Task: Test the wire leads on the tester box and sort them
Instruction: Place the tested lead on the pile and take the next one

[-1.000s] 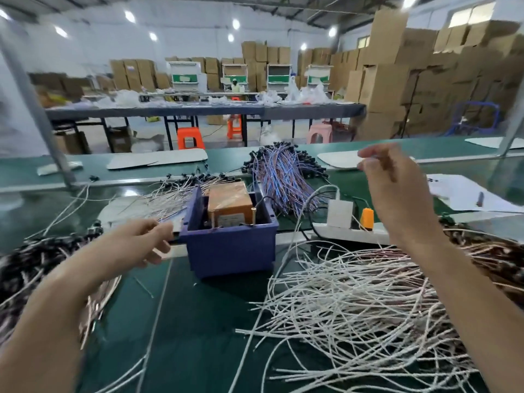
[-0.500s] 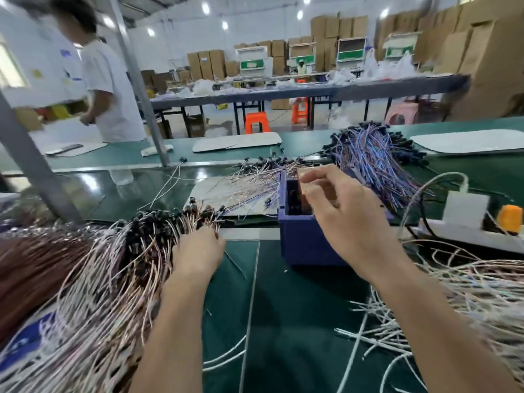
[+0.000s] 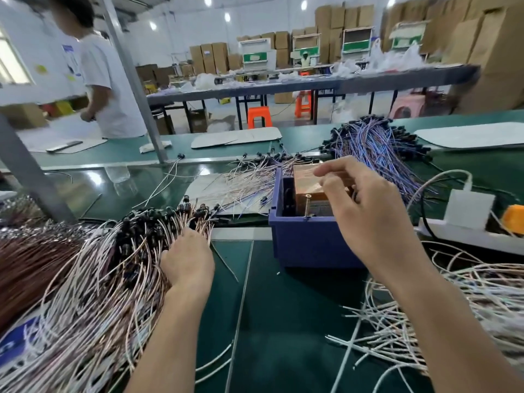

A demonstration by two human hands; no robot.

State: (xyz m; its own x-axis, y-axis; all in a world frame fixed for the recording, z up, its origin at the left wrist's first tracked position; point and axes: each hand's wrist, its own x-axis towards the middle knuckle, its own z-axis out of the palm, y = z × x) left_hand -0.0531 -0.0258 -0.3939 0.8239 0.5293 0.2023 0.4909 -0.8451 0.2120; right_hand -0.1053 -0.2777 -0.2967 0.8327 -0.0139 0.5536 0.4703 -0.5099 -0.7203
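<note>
The tester box (image 3: 306, 182), orange-brown, sits inside a blue bin (image 3: 309, 245) at the middle of the green bench. My right hand (image 3: 368, 211) hovers over the box with its fingers loosely bent; nothing shows between them. A big pile of pinkish wire leads (image 3: 93, 279) with black ends lies at the left. My left hand (image 3: 187, 262) is dug into its right edge, fingers curled round some leads, fingertips hidden among them. More pinkish leads (image 3: 243, 182) lie on a sheet behind the bin, and blue-purple leads (image 3: 377, 148) at the back right.
White leads (image 3: 467, 302) spread over the bench at the right. A power strip (image 3: 465, 236) with a white adapter and an orange switch lies right of the bin. Two metal posts (image 3: 133, 80) rise at the left. A person in a white shirt (image 3: 105, 86) stands beyond the bench.
My view swung left. My left hand moved left into the pinkish lead pile and closed on some. My right hand came down from the far right to over the tester box.
</note>
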